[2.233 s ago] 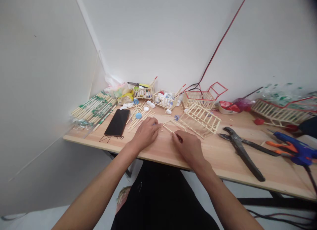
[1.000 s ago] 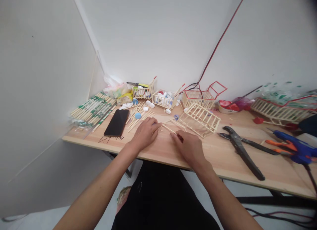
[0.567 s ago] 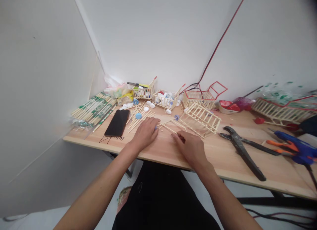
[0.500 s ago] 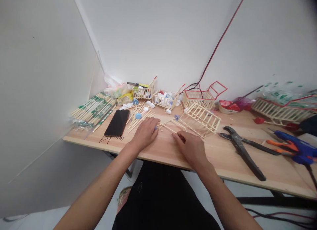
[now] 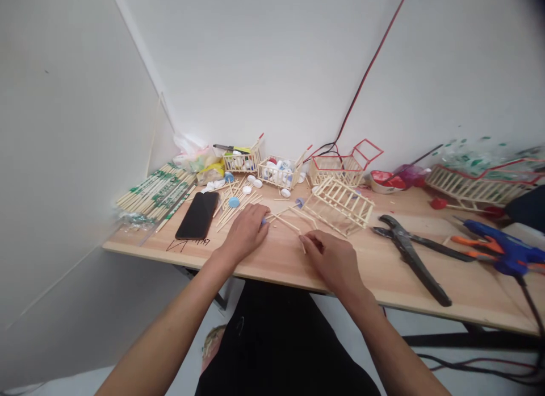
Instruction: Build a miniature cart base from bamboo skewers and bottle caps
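Note:
My left hand (image 5: 247, 232) rests on the table with its fingers curled around a blue bottle cap (image 5: 264, 220), mostly hidden beneath them. A thin wooden stick (image 5: 286, 222) slants from beside that cap toward my right hand (image 5: 334, 257). The fingers of my right hand are pinched on a short piece of stick (image 5: 304, 246), just off the slanting stick's near end. Behind them lies another blue-purple cap (image 5: 300, 203) with sticks beside it. A cage-like basket of wooden sticks (image 5: 340, 205) lies tilted beyond my right hand.
Loose sticks (image 5: 238, 214) and a black phone (image 5: 197, 216) lie left, near packaged chopsticks (image 5: 159, 191). Small stick carts (image 5: 279, 173) line the wall, one red-trimmed (image 5: 336, 170). Black pliers (image 5: 411, 254) and a blue glue gun (image 5: 502, 248) lie right.
My right hand has drawn slightly away from the slanting stick's end, and a short piece now shows at its fingertips. The left hand stays by the cap. The view has shifted slightly.

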A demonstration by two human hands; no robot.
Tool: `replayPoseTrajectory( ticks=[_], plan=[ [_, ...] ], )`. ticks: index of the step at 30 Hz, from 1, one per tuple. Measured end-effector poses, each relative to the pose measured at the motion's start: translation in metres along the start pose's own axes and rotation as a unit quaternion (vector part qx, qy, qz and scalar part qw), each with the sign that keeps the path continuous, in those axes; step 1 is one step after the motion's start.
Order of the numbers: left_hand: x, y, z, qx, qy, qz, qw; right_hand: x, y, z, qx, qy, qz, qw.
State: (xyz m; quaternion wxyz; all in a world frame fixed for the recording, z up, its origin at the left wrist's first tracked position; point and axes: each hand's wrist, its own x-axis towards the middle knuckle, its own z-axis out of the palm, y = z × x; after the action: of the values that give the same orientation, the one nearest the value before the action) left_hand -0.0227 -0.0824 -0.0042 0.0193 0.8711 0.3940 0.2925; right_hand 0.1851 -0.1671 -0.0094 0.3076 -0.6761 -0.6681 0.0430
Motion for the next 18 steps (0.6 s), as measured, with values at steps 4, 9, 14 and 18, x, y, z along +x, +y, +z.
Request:
replayPoseTrajectory(
  ticks=[4,9,14,18],
  plan=[
    [0.0,0.0,0.0,0.005,0.007,-0.005,1.0,-0.001,0.0,-0.002,0.004,0.002,0.003,1.0],
    [0.0,0.0,-0.002,0.005,0.01,-0.01,1.0,-0.002,0.002,-0.002,0.035,0.047,-0.013,0.998],
    [0.0,0.001,-0.003,0.005,0.01,-0.015,1.0,-0.008,0.005,-0.015,0.078,0.1,0.007,0.992],
    [0.001,0.0,-0.002,0.006,0.009,-0.019,1.0,-0.025,0.004,-0.05,0.108,0.167,0.002,0.98]
  ],
)
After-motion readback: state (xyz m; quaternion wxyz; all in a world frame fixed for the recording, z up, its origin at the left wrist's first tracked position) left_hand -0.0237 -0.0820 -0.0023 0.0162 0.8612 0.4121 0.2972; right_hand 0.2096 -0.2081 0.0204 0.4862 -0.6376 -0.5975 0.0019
